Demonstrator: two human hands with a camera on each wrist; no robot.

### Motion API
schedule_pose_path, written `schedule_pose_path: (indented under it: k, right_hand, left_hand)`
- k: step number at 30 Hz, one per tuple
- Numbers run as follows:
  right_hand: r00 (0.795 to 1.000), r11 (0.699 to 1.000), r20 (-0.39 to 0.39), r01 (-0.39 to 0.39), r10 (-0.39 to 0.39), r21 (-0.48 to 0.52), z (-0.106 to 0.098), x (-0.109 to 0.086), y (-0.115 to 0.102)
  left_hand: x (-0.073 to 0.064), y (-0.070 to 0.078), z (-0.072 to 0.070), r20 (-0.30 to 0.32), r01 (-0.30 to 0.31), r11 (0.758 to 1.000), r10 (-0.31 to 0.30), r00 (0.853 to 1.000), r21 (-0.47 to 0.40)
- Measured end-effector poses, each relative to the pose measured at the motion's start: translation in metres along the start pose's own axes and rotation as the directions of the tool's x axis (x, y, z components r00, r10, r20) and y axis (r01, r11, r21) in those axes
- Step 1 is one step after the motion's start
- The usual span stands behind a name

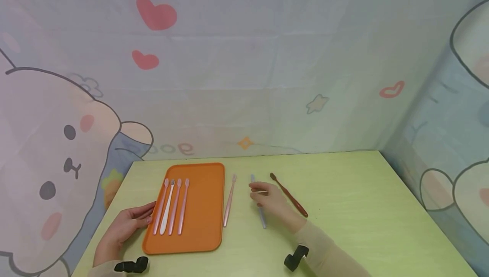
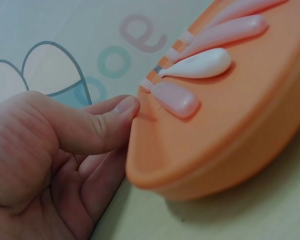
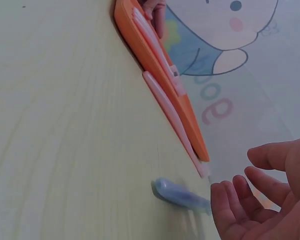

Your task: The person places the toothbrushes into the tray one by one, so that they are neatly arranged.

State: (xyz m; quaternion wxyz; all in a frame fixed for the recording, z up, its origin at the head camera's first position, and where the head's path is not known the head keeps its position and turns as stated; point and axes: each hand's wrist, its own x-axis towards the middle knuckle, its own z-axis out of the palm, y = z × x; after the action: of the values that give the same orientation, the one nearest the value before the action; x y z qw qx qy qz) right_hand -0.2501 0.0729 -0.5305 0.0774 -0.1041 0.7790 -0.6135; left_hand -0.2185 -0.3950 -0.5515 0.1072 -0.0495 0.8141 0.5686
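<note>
Pinching the tray [image 1: 204, 209] by its left edge with left grip [image 1: 130, 226], we should centre spread right grip [image 1: 274, 201] over blue toothbrush [image 1: 262, 218].

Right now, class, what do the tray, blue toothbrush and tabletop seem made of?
Tray: probably moulded plastic, satin; smooth, evenly orange, rounded corners.
Blue toothbrush: likely plastic, glossy; smooth, with a pale highlight.
Tabletop: perhaps wood or laminate, dull; faint grain-like streaks.

Seven toothbrushes [image 1: 295, 202] — one tray [image 1: 204, 207], one table [image 1: 363, 209] — two hands [image 1: 274, 202].
</note>
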Motion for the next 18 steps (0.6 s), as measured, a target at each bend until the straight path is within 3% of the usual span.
schedule_pose_path:
  k: [12, 18]
  right_hand:
    - [1.000, 0.989, 0.010, 0.009, -0.008, -0.145, -0.051, -0.015, 0.008]
    - [0.997, 0.978, -0.074, -0.019, 0.004, -0.208, -0.072, -0.021, 0.010]
  left_hand:
    - [0.000, 0.001, 0.002, 0.014, -0.015, 0.999, 0.015, 1.000, -0.032]
    - [-0.001, 0.001, 0.002, 0.017, -0.019, 0.999, 0.019, 1.000, -0.033]
